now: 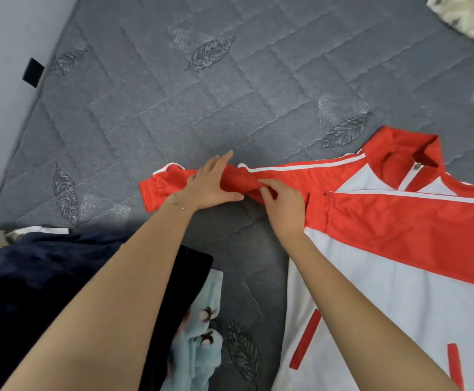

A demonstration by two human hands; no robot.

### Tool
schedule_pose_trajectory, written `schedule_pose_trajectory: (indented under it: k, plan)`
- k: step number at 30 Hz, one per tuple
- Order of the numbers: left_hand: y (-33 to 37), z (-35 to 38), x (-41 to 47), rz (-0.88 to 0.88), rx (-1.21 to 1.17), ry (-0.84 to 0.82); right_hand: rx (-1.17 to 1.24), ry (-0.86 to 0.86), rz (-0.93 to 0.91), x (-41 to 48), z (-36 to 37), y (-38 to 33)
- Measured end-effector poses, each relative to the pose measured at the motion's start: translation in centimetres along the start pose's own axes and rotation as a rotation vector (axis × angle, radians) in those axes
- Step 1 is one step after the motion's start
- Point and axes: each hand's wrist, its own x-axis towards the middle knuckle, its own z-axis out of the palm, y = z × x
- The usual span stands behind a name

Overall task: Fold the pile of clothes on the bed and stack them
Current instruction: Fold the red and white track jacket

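Here: left hand flat, fingers straight, on red sleeve; right hand seemingly pinches it.

The bed is lit evenly by soft, diffuse light. A faint shadow is cast beneath the left hand and right hand. Quilted lines are bowed toward the bed's edges by wide-angle distortion; slight softness is seen throughout.

Grey quilted mattress, stitched in diamonds, with embroidered leaf motifs scattered over it. Pale wall along the left edge. Black tab on the mattress border, just beside the wall.
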Motion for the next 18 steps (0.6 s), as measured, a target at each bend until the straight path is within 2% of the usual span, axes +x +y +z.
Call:
schedule_pose_trajectory:
  k: [2, 5, 9, 11, 14, 16, 18]
  plan:
    - [1.5, 2.2, -0.2, -0.002, -0.037, 0.033, 0.029, 0.007, -0.035, -0.3, -1.5, 1.0]
    - [2.5, 5.6, -0.6, -0.03, 0.034, 0.087, 0.041, -0.039, -0.065, -1.5, -3.7, 3.0]
    - [3.0, 9.2, -0.8, -0.032, -0.008, -0.035, -0.02, -0.188, -0.03, -3.4, -5.2, 6.3]
    - [3.4, 10.8, -1.5, -0.004, -0.006, -0.072, -0.075, -0.202, 0.02, -4.3, -5.6, 7.8]
    - [4.1, 12.2, -2.5, 0.018, -0.139, -0.092, -0.175, -0.211, 0.002, -5.2, -6.5, 9.7]
    - [3.8, 12.7, -2.9, -0.01, -0.12, 0.037, -0.229, -0.284, -0.063, -5.8, -7.0, 10.8]
    - [3.1, 12.9, -3.0, -0.104, -0.064, 0.25, -0.28, -0.326, -0.092, -6.4, -7.5, 11.6]
